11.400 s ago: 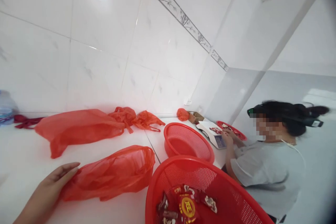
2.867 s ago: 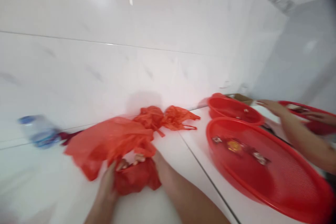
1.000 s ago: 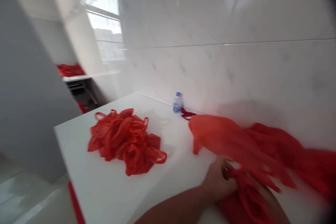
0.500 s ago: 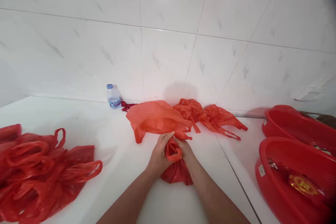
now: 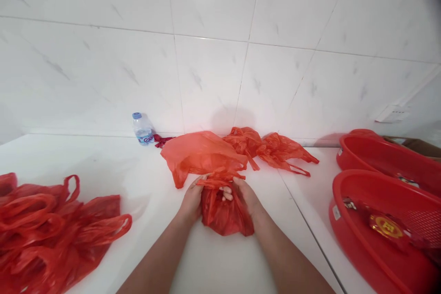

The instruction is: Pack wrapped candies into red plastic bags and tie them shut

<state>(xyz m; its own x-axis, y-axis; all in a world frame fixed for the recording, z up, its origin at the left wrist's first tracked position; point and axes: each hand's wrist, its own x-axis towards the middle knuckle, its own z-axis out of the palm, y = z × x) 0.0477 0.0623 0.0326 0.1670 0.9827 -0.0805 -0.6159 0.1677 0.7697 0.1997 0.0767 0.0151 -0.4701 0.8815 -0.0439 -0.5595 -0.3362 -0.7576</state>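
Red bag (image 5: 225, 220) is bunched between my left hand (image 5: 192, 200) and right hand (image 5: 245, 193), fingers holding its top, no knot visible, before loose bags (image 5: 201, 149) near back edge of the table (image 5: 103, 161).

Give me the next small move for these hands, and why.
Probably ease the left hand and right hand slightly apart to widen the small red bag: they hold its opposite sides, fingers show at its mouth, and its top looks crumpled.
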